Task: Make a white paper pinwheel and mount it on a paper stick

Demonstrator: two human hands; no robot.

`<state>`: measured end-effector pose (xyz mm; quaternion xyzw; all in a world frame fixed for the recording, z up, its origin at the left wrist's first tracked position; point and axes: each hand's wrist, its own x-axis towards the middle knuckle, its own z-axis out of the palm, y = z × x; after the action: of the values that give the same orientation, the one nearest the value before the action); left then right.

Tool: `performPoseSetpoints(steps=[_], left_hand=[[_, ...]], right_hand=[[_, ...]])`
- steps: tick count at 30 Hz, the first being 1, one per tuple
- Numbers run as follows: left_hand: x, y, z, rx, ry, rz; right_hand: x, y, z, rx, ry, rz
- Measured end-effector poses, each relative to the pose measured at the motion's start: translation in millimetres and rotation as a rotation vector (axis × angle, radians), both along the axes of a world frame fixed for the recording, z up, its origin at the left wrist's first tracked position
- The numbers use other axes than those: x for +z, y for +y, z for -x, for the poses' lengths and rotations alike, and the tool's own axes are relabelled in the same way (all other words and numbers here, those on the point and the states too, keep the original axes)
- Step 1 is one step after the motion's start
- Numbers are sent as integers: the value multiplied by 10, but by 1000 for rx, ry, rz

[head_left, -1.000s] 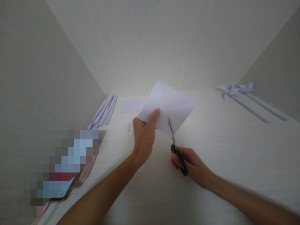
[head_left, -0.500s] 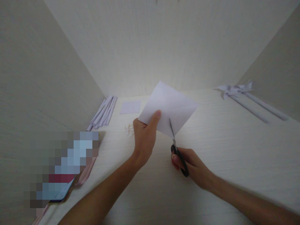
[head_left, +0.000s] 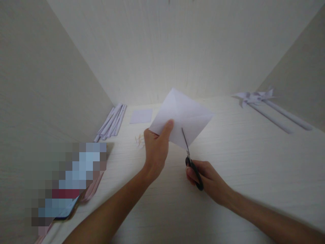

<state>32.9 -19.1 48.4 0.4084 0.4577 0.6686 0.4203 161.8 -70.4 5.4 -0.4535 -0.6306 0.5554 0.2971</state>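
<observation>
My left hand [head_left: 155, 149] pinches the left corner of a creased white paper square [head_left: 182, 117] and holds it up over the pale table [head_left: 241, 162], one corner pointing down. My right hand [head_left: 207, 179] grips black-handled scissors [head_left: 191, 159]. Their blades point up into the paper's lower corner, along a crease.
Several rolled paper sticks [head_left: 113, 121] lie at the back left beside a small flat paper square [head_left: 141, 116]. Tiny pale scraps [head_left: 139, 139] lie near my left hand. Finished paper pinwheels [head_left: 256, 98] on sticks rest at the back right. A blurred-out patch [head_left: 67, 179] covers the left edge. Walls enclose three sides.
The paper dipped slightly and tilted. The scissor blades stay at the lower corner, shifted a little to the left in the paper.
</observation>
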Motion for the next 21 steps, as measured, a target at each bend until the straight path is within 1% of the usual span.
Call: performPoseSetpoints(steps=[13, 21], left_hand=[[-14, 9, 11, 0, -9, -6], [-15, -9, -8, -10, -12, 6]], right_hand=[[-24, 6, -1, -12, -8, 23], [-13, 13, 4, -8, 2, 3]])
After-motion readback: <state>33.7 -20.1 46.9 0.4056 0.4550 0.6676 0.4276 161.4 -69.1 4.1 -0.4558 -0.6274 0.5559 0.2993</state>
